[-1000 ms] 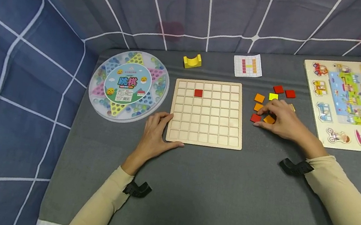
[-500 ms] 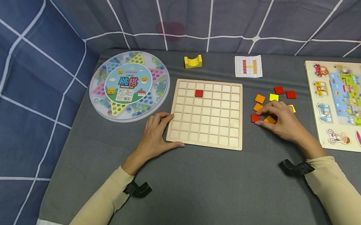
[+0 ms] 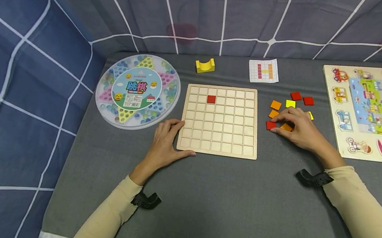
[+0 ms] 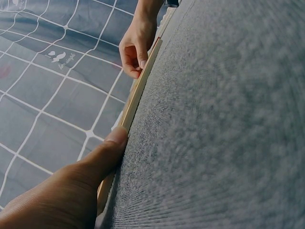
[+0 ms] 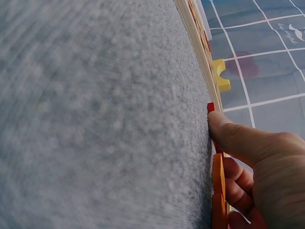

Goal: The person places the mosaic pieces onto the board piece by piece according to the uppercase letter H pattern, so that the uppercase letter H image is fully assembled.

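A pale wooden grid board [image 3: 220,120] lies flat on the table, with one red tile [image 3: 211,99] in a cell of its upper part. My left hand [image 3: 164,146] is spread around the board's near left corner, fingers at the left edge and thumb along the front edge. In the left wrist view, the left thumb [image 4: 112,140] presses against the board's side. To the board's right, my right hand [image 3: 297,126] pinches another red tile [image 3: 270,125] between thumb and index finger. Orange tiles [image 5: 218,174] sit beside and under the curled right fingers.
Around the right hand lie loose orange tiles [image 3: 276,105], yellow tiles [image 3: 290,104] and red tiles [image 3: 296,96]. Behind stand a pattern card [image 3: 263,70] and a yellow arch block [image 3: 205,66]. A round Chinese checkers set [image 3: 135,92] is left; a picture puzzle [image 3: 377,112] is right.
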Demonstrator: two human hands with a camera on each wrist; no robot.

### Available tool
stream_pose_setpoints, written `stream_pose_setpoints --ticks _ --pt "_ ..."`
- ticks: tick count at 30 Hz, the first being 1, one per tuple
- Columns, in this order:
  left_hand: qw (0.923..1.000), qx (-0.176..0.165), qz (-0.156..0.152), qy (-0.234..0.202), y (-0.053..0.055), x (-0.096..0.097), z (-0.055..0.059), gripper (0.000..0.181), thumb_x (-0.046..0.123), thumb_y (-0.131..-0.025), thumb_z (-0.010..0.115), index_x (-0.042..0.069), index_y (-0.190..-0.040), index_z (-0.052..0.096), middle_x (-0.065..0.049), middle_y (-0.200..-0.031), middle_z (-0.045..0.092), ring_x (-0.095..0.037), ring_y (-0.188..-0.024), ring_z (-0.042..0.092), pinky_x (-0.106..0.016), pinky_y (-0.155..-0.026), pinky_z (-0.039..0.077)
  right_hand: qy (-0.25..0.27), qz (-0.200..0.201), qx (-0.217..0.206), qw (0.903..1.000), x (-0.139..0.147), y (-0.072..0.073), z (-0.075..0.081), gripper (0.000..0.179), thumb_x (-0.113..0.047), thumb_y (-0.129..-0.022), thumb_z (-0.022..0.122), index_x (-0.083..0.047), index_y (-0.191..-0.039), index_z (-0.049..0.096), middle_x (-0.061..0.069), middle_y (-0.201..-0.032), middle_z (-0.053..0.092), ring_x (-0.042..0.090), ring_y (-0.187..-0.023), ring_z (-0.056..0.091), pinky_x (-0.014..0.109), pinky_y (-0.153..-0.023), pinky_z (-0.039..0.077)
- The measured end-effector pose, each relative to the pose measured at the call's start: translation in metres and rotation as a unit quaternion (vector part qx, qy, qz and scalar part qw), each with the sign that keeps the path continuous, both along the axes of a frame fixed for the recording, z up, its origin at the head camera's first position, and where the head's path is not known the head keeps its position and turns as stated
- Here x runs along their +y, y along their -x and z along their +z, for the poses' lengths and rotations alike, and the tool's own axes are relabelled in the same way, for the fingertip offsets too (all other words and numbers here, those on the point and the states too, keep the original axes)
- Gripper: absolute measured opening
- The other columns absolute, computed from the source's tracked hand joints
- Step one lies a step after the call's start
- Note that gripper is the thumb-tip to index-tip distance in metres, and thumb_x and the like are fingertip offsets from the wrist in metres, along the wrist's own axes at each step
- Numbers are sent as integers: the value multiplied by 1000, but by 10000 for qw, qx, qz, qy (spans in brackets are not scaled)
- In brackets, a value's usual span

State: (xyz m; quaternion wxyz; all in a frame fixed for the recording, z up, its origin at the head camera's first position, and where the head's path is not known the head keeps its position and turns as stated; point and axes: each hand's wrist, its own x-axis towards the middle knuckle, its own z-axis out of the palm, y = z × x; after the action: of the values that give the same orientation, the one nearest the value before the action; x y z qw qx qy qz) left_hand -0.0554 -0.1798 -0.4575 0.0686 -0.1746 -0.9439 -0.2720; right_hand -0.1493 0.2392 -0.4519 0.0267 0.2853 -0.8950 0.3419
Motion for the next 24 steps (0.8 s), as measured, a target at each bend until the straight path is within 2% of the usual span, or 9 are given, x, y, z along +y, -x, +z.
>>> stream_pose_setpoints --ticks 16,24 --pt "10000 -13 -9 39 0 0 0 100 51 -65 88 6 -144 47 -15 -136 44 -33 -116 41 -52 -100 33 107 7 269 9996 -7 -2 6 27 4 -70 84 -2 -94 73 12 -97 61 28 -95 50 41 -84 32" --pt "10000 -21 2 29 0 0 0 100 51 -64 89 7 -144 47 -15 -137 44 -33 -117 41 -52 -100 33 301 140 462 9984 -17 3 10 30 1 -66 87 -4 -92 74 8 -92 57 20 -91 45 41 -84 29"
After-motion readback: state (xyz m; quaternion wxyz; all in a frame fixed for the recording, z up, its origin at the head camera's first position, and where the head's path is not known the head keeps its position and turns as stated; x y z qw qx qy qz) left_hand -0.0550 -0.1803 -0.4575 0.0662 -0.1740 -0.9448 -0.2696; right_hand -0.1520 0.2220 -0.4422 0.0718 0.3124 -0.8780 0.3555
